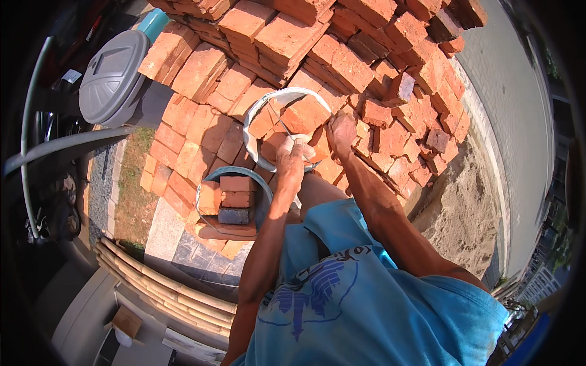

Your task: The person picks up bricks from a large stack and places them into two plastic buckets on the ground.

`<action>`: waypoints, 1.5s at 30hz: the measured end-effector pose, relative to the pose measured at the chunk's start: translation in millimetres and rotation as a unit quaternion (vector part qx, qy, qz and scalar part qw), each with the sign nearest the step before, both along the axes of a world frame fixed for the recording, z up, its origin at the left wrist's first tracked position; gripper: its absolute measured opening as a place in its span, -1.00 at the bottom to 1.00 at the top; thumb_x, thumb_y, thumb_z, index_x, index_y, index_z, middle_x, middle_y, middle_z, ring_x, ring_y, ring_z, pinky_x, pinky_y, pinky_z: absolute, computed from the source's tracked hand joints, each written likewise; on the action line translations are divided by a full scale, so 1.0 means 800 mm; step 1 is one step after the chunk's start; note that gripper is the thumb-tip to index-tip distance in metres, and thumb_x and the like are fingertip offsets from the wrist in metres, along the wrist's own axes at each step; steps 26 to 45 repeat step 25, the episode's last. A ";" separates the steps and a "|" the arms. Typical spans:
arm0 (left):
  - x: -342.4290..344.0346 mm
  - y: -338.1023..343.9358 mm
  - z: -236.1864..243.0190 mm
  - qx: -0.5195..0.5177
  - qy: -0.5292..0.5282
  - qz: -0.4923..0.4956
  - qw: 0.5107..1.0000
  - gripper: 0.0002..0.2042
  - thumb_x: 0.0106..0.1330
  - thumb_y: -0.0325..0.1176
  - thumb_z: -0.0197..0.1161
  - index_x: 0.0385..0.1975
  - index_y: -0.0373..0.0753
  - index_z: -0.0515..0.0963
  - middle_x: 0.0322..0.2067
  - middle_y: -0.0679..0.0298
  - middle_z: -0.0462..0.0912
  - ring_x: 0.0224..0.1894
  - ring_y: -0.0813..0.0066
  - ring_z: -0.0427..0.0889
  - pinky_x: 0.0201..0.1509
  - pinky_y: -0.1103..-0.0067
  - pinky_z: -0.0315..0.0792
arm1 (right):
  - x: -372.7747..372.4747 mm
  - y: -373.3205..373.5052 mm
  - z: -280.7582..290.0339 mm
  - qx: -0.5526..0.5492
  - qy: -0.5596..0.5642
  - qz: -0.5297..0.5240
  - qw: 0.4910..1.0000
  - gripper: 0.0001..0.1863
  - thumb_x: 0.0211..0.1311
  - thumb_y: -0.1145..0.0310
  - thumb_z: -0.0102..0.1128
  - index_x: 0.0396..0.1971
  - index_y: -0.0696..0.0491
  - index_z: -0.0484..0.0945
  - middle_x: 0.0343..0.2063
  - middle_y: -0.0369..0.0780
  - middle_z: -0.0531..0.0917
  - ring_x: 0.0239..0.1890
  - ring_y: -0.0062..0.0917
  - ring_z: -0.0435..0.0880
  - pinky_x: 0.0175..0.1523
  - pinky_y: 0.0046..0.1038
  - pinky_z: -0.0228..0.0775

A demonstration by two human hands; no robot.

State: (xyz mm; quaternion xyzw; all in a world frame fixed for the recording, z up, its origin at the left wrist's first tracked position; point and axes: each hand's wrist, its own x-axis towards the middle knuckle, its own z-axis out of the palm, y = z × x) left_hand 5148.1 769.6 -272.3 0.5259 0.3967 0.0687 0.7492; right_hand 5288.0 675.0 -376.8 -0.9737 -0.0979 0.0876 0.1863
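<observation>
A white-rimmed bucket point(250, 135) stands among the bricks, with several orange bricks point(305, 116) inside it. Over its near side, my left hand point(292, 155) is closed around the thin wire handle point(281, 119) that crosses the opening. My right hand point(342, 129) is at the bucket's right rim, fingers curled down. Whether those fingers grip the rim or a brick beside it is hidden. Just left of my left forearm sits a second, grey-blue bucket point(264, 190), loaded with several bricks point(237, 183), one of them dark.
A tall brick stack point(287, 39) rises ahead, and loose bricks point(397, 137) are heaped to the right. Beyond them lie sand point(461, 213) and a paved road point(506, 79). Left are a grey lidded bin point(115, 76) and bamboo poles point(165, 287).
</observation>
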 end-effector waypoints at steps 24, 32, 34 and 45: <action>-0.114 -0.018 0.036 0.036 -0.002 -0.067 0.997 -0.29 0.32 -0.16 0.21 0.37 -0.38 0.10 0.31 -0.13 0.24 0.30 0.05 0.38 0.33 0.37 0.27 | -0.083 0.069 0.135 0.331 0.421 0.202 0.820 -0.62 0.26 0.39 0.00 0.09 0.03 0.44 -0.33 -0.12 0.67 -0.38 -0.37 0.69 -0.17 -0.32 0.57; -0.129 -0.010 0.063 0.026 -0.010 -0.099 0.995 -0.28 0.32 -0.15 0.22 0.39 -0.32 0.08 0.31 -0.06 0.26 0.29 0.04 0.40 0.34 0.37 0.26 | -0.084 0.078 0.135 0.339 0.506 0.142 0.781 -0.58 0.24 0.39 0.03 0.13 -0.01 0.42 -0.33 -0.08 0.68 -0.39 -0.34 0.66 -0.07 -0.20 0.57; -0.129 -0.010 0.063 0.026 -0.010 -0.099 0.995 -0.28 0.32 -0.15 0.22 0.39 -0.32 0.08 0.31 -0.06 0.26 0.29 0.04 0.40 0.34 0.37 0.26 | -0.084 0.078 0.135 0.339 0.506 0.142 0.781 -0.58 0.24 0.39 0.03 0.13 -0.01 0.42 -0.33 -0.08 0.68 -0.39 -0.34 0.66 -0.07 -0.20 0.57; -0.129 -0.010 0.063 0.026 -0.010 -0.099 0.995 -0.28 0.32 -0.15 0.22 0.39 -0.32 0.08 0.31 -0.06 0.26 0.29 0.04 0.40 0.34 0.37 0.26 | -0.084 0.078 0.135 0.339 0.506 0.142 0.781 -0.58 0.24 0.39 0.03 0.13 -0.01 0.42 -0.33 -0.08 0.68 -0.39 -0.34 0.66 -0.07 -0.20 0.57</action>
